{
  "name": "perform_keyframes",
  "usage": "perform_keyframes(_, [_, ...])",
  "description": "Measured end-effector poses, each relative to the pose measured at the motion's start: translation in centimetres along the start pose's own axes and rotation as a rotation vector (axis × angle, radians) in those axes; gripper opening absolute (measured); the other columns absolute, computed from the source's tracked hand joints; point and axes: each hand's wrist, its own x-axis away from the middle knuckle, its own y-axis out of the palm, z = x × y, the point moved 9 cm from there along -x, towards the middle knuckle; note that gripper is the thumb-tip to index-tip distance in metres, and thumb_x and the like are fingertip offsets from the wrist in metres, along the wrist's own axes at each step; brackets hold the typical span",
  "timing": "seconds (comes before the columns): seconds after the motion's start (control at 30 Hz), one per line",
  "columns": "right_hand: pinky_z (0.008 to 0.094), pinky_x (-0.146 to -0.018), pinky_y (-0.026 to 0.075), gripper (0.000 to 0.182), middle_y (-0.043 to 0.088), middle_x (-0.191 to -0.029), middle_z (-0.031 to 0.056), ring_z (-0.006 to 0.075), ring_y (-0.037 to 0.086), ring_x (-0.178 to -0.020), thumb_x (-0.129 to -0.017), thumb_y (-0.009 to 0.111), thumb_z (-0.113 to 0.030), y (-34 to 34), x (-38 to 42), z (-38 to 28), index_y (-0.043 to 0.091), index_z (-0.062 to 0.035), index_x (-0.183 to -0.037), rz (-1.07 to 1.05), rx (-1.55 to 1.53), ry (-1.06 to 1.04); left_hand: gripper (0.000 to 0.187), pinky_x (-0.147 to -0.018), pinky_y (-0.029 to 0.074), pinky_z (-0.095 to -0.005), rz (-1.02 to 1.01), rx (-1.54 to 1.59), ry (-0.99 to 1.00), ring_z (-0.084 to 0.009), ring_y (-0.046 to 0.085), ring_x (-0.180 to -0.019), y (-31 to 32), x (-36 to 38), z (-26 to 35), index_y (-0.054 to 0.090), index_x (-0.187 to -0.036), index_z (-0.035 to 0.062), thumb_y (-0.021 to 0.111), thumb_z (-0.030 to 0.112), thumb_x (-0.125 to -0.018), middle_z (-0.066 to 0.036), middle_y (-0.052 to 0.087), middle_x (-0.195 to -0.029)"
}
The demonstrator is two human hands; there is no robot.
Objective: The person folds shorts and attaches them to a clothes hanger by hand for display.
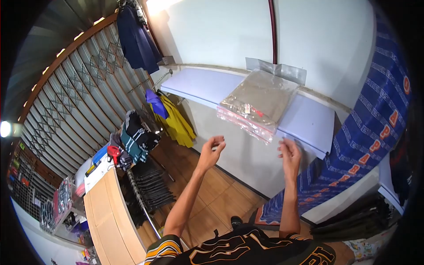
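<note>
A clear plastic bag (259, 97) with a red-lined zip edge lies on the pale lilac wall shelf (309, 121). Inside it is a folded grey-brown garment, and a small white tag and a red mark show through the plastic. The bag's zip edge hangs over the shelf's front. My left hand (213, 150) is held in the air below and left of the bag, fingers loosely curled, holding nothing. Just under the shelf's front edge, to the right of the bag, my right hand (289, 155) is raised with fingers slightly apart and nothing in them. Neither hand touches the bag.
A blue curtain (353, 132) with orange letters hangs at right. To the left stand a wooden counter (108, 216) and a metal rail (143, 207) of dark clothes. Yellow cloth (176, 123) and a navy garment (134, 39) hang near the folding gate (75, 101).
</note>
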Motion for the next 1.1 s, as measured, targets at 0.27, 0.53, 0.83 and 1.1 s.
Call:
perform_keyframes(0.27, [0.0247,-0.057,0.051,0.041,0.068,-0.106,0.0134,0.0127,0.064,-0.072,-0.089,0.072,-0.017,2.2,-9.2,0.3,0.057,-0.0007,-0.124,0.105,0.12,0.062,0.051,-0.097,0.048,-0.0406,0.157,-0.43,0.269,-0.0336,0.06,-0.115,-0.9,-14.3,2.7,0.057,-0.125,-0.0052,0.071,0.029,-0.089,-0.024,0.063,-0.121])
perform_keyframes(0.53, [0.0252,-0.057,0.046,0.045,0.068,-0.082,0.0094,0.01,0.058,-0.062,-0.083,0.076,-0.012,1.9,-11.4,0.8,0.057,0.0026,-0.121,0.109,0.242,-0.041,0.055,-0.092,0.048,-0.0428,0.179,-0.525,0.221,-0.0371,0.06,-0.107,0.4,-17.8,2.7,0.059,-0.122,-0.0056,0.073,0.032,-0.084,-0.024,0.064,-0.113])
perform_keyframes(0.83, [0.0237,-0.067,0.047,0.054,0.064,-0.086,0.0067,0.011,0.06,-0.075,-0.078,0.062,-0.001,1.6,-9.1,0.6,0.05,0.004,-0.131,0.039,-0.034,0.311,0.053,-0.07,0.052,-0.0371,0.148,-0.546,0.121,-0.0273,0.067,-0.075,0.0,-16.2,5.3,0.066,-0.114,-0.0028,0.074,0.041,-0.084,-0.019,0.068,-0.09])
perform_keyframes(1.1, [0.0279,-0.081,0.049,0.043,0.066,-0.102,0.0101,0.0153,0.063,-0.09,-0.083,0.064,-0.009,1.5,-6.5,-3.1,0.054,0.0003,-0.124,0.057,-0.041,0.236,0.038,-0.071,0.05,-0.0298,-0.282,-0.232,-0.121,-0.0135,0.06,-0.075,1.7,-12.0,3.8,0.065,-0.112,-0.0055,0.068,0.025,-0.09,-0.007,0.065,-0.081])
